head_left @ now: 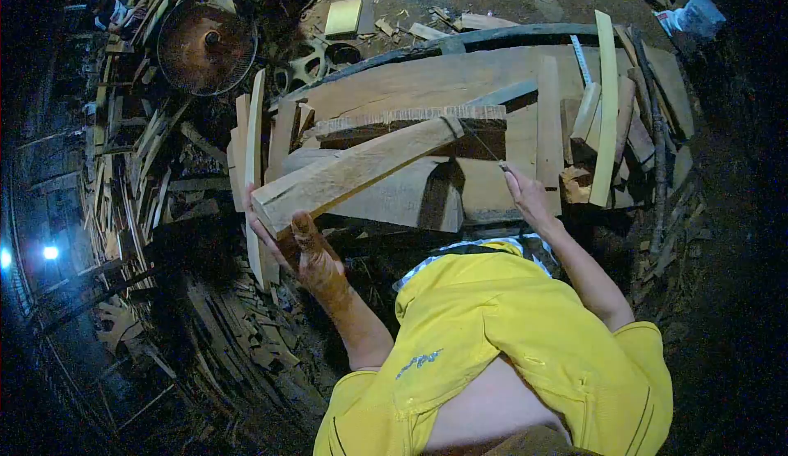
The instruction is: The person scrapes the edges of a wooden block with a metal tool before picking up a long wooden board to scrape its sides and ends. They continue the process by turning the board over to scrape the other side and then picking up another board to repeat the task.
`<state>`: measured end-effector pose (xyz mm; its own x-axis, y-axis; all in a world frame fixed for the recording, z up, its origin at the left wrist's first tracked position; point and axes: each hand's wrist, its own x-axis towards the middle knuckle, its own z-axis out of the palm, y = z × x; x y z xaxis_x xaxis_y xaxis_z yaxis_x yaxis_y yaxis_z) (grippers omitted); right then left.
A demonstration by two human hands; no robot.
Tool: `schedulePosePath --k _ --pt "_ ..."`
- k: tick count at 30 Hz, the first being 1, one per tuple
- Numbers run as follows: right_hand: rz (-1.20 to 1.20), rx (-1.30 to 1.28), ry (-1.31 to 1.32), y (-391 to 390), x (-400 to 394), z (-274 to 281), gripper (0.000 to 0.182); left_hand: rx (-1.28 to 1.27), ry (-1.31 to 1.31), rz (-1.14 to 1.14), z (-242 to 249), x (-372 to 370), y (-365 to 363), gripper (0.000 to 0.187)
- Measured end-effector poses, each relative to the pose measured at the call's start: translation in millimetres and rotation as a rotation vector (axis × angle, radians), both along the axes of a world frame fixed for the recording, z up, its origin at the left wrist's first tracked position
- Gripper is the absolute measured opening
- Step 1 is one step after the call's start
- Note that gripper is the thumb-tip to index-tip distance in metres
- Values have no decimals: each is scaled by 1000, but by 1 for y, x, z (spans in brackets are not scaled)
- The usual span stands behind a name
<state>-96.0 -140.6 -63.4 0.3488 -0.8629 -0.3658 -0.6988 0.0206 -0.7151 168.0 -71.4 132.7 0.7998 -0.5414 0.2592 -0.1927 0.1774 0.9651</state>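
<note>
A long, slightly curved piece of wood point(361, 164) lies slanted in front of me, raised over other timber at its left end. My left hand point(308, 255) grips that end, thumb on the near side and fingers around the far side. My right hand point(527, 197) is closed on a thin dark rod or cord point(484, 142), which runs up to the wood's far right end. A dark band point(451, 128) crosses the wood there. What exactly the thin thing is, I cannot tell. Below lies a thick timber block point(394, 193).
Planks and offcuts rest on a wide wooden slab point(394, 78). A long pale strip point(606, 111) and a blue-white ruler-like strip point(581, 60) stand at the right. A round fan point(207, 44) and piled scrap wood point(131, 185) are at the left. A plastic bag point(696, 14) lies far right.
</note>
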Motion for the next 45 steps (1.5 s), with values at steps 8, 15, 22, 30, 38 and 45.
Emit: schedulePosePath --k 8,15,22,30,38,45 --pt "332 -134 -531 10 43 128 29 199 -277 -7 -15 13 21 82" --pt "256 -57 -270 10 37 70 30 112 -228 31 -19 10 20 84" --pt "216 -188 -388 19 27 48 31 66 -192 -39 -13 3 10 85" --pt "-36 -14 -21 8 -15 -77 34 21 -230 -135 -11 11 -8 77" --pt "23 -200 -54 14 -12 -74 33 153 -591 -1012 55 -101 -110 65" --pt "-101 -332 -56 -3 13 -89 36 -801 -1107 -1564 -12 -303 -155 40"
